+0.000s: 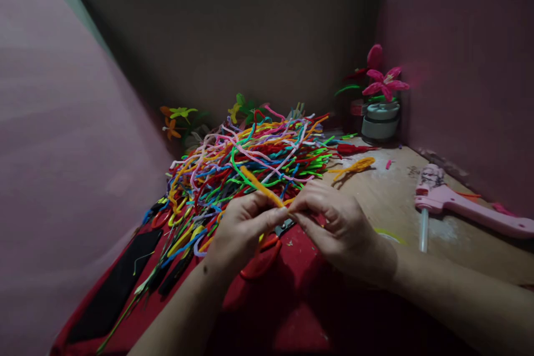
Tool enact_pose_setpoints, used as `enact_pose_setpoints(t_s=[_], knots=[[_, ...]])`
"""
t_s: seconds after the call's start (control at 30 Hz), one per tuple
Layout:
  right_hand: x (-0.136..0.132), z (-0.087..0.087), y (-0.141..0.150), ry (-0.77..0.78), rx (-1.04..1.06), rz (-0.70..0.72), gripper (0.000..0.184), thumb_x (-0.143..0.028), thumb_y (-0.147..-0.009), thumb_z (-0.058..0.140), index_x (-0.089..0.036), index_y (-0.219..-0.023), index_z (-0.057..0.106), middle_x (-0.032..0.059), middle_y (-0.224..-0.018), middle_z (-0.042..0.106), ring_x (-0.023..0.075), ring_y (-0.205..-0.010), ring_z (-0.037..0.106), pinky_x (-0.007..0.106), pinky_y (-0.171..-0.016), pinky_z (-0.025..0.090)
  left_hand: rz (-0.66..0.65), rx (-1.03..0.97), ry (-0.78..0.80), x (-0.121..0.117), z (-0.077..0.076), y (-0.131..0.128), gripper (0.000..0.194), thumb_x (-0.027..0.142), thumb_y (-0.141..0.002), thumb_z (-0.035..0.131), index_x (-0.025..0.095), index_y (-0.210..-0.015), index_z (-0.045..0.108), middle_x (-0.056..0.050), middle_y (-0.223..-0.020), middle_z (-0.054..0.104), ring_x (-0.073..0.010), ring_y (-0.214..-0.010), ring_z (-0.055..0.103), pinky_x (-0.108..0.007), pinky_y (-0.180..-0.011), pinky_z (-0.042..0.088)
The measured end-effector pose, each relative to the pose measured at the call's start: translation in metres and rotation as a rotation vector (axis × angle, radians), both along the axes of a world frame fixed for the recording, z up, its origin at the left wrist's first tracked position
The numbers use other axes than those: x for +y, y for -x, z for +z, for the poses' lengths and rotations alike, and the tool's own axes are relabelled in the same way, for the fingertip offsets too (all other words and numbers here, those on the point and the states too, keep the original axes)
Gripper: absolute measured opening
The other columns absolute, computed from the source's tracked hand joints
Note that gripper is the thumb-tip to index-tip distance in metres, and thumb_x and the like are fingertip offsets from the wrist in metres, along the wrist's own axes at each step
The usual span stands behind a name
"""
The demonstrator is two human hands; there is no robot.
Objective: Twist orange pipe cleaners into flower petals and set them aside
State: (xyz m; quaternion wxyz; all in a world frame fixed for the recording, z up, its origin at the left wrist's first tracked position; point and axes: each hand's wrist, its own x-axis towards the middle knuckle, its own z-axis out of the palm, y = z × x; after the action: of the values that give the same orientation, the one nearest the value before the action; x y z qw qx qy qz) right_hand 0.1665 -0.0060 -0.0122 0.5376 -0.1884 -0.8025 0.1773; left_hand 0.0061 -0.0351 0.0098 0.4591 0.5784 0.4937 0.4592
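An orange pipe cleaner runs up and to the left out of my pinched fingers. My left hand grips it between thumb and forefinger. Touching the left fingertips, my right hand is closed in a pinch on the same orange pipe cleaner, whose lower end is mostly hidden by the fingers. Just beyond my hands lies a large tangled heap of pipe cleaners in many colours. Scissors with red handles lie below my left hand on the red cloth, partly covered by it.
At right, a pink glue gun lies with its clear stick pointing toward me. A looped orange pipe cleaner piece is near the heap. Behind stands a pink flower in a grey pot. A black flat object lies at left.
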Motion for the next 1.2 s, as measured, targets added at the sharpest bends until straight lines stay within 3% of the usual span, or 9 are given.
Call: enact_pose_setpoints(t_s=[0.1, 0.2, 0.27, 0.4, 0.5, 0.67, 0.8, 1.07, 1.2], knots=[[0.001, -0.009, 0.001, -0.24, -0.103, -0.075, 0.017, -0.004, -0.077, 0.046, -0.008, -0.068, 0.06, 0.0099, -0.065, 0.059, 0.0163, -0.065, 0.047, 0.033, -0.064, 0.041, -0.2, -0.347, 0.392, 0.008, -0.007, 0.001, 0.017, 0.025, -0.064, 0.066, 0.011, -0.064, 0.056, 0.002, -0.052, 0.044, -0.0067, -0.045, 0.038, -0.022, -0.048, 0.031], [0.004, -0.013, 0.003, -0.23, -0.139, -0.101, 0.019, -0.005, -0.078, 0.046, -0.008, -0.068, 0.061, 0.0112, -0.066, 0.06, 0.0175, -0.066, 0.047, 0.034, -0.064, 0.041, -0.208, -0.37, 0.35, 0.013, -0.012, 0.002, 0.017, 0.023, -0.067, 0.065, 0.011, -0.064, 0.053, 0.002, -0.055, 0.045, -0.0059, -0.048, 0.038, -0.02, -0.05, 0.031], [0.007, -0.011, 0.004, -0.041, -0.078, -0.056, 0.016, -0.008, -0.078, 0.048, -0.008, -0.069, 0.062, 0.0096, -0.067, 0.06, 0.0165, -0.066, 0.05, 0.032, -0.064, 0.043, -0.114, -0.249, 0.206, 0.012, -0.011, 0.003, 0.016, 0.024, -0.072, 0.064, 0.012, -0.068, 0.053, 0.002, -0.059, 0.047, -0.0059, -0.053, 0.04, -0.019, -0.053, 0.032], [0.011, -0.003, 0.004, 0.641, 0.055, 0.169, 0.012, -0.02, -0.077, 0.055, -0.01, -0.074, 0.063, 0.0053, -0.069, 0.063, 0.0133, -0.063, 0.056, 0.026, -0.06, 0.046, 0.006, 0.054, -0.001, 0.006, -0.006, 0.001, 0.016, 0.028, -0.079, 0.057, 0.015, -0.073, 0.052, 0.002, -0.065, 0.049, -0.0074, -0.059, 0.043, -0.019, -0.056, 0.035], [0.013, -0.002, 0.003, 0.846, 0.1, 0.206, 0.015, -0.024, -0.075, 0.058, -0.011, -0.07, 0.063, 0.0036, -0.066, 0.063, 0.0125, -0.062, 0.056, 0.025, -0.059, 0.045, 0.092, 0.322, -0.215, 0.005, -0.007, -0.001, 0.012, 0.026, -0.082, 0.053, 0.016, -0.074, 0.054, 0.001, -0.067, 0.052, -0.0091, -0.061, 0.047, -0.02, -0.058, 0.038], [0.011, -0.005, 0.003, 0.558, 0.031, 0.041, 0.01, -0.013, -0.075, 0.055, -0.011, -0.068, 0.062, 0.003, -0.065, 0.061, 0.0117, -0.062, 0.054, 0.024, -0.059, 0.042, 0.181, 0.739, -0.666, 0.004, -0.016, -0.004, 0.007, 0.017, -0.082, 0.052, 0.016, -0.078, 0.057, -0.003, -0.074, 0.059, -0.0129, -0.071, 0.053, -0.024, -0.065, 0.041], [0.01, -0.01, 0.004, 0.227, -0.019, -0.086, 0.011, -0.006, -0.075, 0.053, -0.01, -0.067, 0.059, 0.0057, -0.068, 0.059, 0.0138, -0.067, 0.053, 0.027, -0.064, 0.041, 0.127, 0.809, -0.783, 0.003, -0.014, -0.005, 0.008, 0.014, -0.082, 0.05, 0.016, -0.077, 0.055, -0.003, -0.071, 0.058, -0.0126, -0.068, 0.052, -0.023, -0.064, 0.041], [0.004, -0.011, 0.005, 0.115, -0.019, -0.092, 0.011, -0.007, -0.077, 0.051, -0.011, -0.075, 0.061, 0.0061, -0.068, 0.057, 0.0152, -0.067, 0.051, 0.029, -0.063, 0.042, 0.085, 0.674, -0.473, -0.001, -0.004, -0.004, 0.01, 0.018, -0.083, 0.05, 0.016, -0.073, 0.053, 0.001, -0.069, 0.055, -0.0094, -0.063, 0.05, -0.019, -0.06, 0.039], [0.007, -0.003, 0.0, -0.011, 0.04, -0.196, 0.017, -0.011, -0.077, 0.054, -0.011, -0.091, 0.063, 0.0099, -0.084, 0.058, 0.0183, -0.081, 0.051, 0.033, -0.072, 0.043, 0.05, 0.55, -0.295, 0.001, -0.001, -0.001, 0.011, 0.022, -0.083, 0.048, 0.016, -0.074, 0.052, 0.001, -0.068, 0.054, -0.0098, -0.062, 0.05, -0.02, -0.059, 0.04]])
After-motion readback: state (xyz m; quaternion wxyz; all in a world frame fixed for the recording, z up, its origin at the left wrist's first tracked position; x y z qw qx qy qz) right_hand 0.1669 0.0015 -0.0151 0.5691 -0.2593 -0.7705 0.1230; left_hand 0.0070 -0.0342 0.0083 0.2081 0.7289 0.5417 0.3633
